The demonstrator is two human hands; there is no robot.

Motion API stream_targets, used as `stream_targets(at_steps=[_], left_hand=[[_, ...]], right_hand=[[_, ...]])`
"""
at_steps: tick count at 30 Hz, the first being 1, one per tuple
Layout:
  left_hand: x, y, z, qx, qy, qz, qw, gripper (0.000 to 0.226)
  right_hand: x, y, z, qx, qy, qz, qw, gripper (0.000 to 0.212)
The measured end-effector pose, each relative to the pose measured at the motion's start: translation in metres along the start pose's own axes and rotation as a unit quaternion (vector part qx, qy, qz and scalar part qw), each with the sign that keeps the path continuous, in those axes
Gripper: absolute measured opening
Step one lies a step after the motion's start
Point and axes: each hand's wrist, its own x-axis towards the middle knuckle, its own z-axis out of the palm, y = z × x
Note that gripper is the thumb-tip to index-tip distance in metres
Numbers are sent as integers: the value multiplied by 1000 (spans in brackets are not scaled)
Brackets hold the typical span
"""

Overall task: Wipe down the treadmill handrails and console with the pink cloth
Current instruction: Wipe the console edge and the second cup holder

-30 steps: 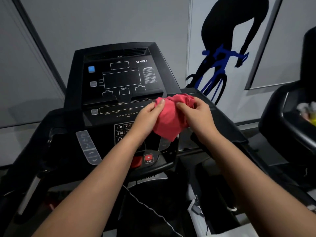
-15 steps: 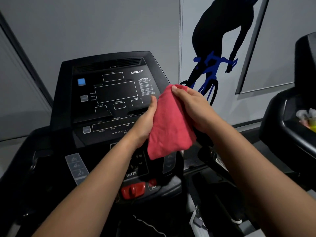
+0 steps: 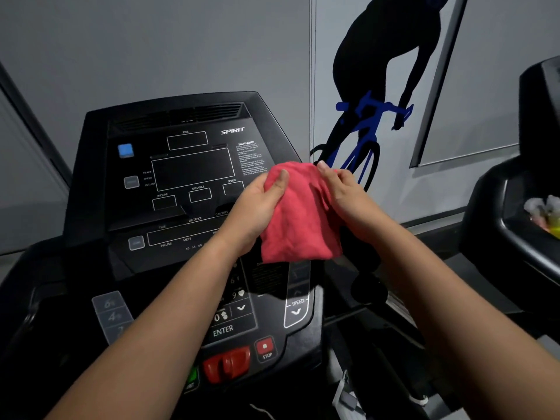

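The pink cloth [image 3: 298, 218] hangs folded in the air in front of the right side of the black treadmill console [image 3: 181, 177]. My left hand [image 3: 257, 207] grips the cloth's left edge, thumb on top. Its upper right edge is pinched by my right hand [image 3: 344, 195]. The cloth's lower end covers part of the keypad. The console's screens are dark. The right handrail [image 3: 372, 286] runs under my right forearm, mostly hidden; the left handrail [image 3: 21, 313] is a dark shape at the left edge.
A red safety key [image 3: 225, 363] and a red stop button [image 3: 265, 347] sit at the console's front. A second black machine [image 3: 515, 207] stands at the right, holding pale items [image 3: 545, 212]. A grey wall with a cyclist mural [image 3: 372, 116] is behind.
Both hands lifted the cloth from a bunched wad at the console's right edge and let it hang flat. My view moved closer and lower on the console.
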Motion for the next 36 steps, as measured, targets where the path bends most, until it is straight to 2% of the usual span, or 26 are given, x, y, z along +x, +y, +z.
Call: stream_targets(at_steps=[2,4,6,9,10,13,16,18,20,21,24,26,28,29,31,33,36], left_hand=[[6,2,5,12,8,16,1000,13],[12,4,13,23,22,24,999,9],[19,7,23,40,45,24,998,16],[29,9,42,53,56,26,997,23],[33,9,49,53,54,28,997,24],[43,10,70,25,34,27,999,21],[53,7,86,13,10,23,1000,18],[61,3,92,62,7,25,998,20],[69,-1,92,158,27,29,987,23],[73,-3,90,204,40,27,978,23],[79,-17,78,302,80,9,950,22],[77,-28,70,354,105,-8,929,21],[73,-42,64,414,120,-5,902,17],[72,-47,62,448,126,2,885,18],[70,-57,61,506,142,11,851,24],[71,-65,60,570,159,37,805,31],[81,-71,62,659,160,96,729,36]], right_hand=[[2,3,-3,21,-18,25,999,60],[7,9,-11,58,-52,52,996,67],[9,13,-19,93,-79,54,991,69],[13,18,-28,79,-86,31,993,59],[15,19,-30,94,-111,36,989,59],[17,24,-43,220,-202,93,950,62],[16,32,-58,303,-237,130,914,47],[21,38,-63,328,-244,142,901,38],[28,43,-63,324,-199,170,909,50],[33,49,-64,320,-171,186,913,53],[44,63,-70,306,-92,208,925,38],[51,73,-77,315,-58,226,920,36],[57,79,-81,330,-43,244,911,19],[62,83,-82,320,-36,253,912,12],[72,89,-85,283,-18,268,921,22],[83,97,-87,244,12,270,932,23],[97,102,-89,151,51,220,963,17]])
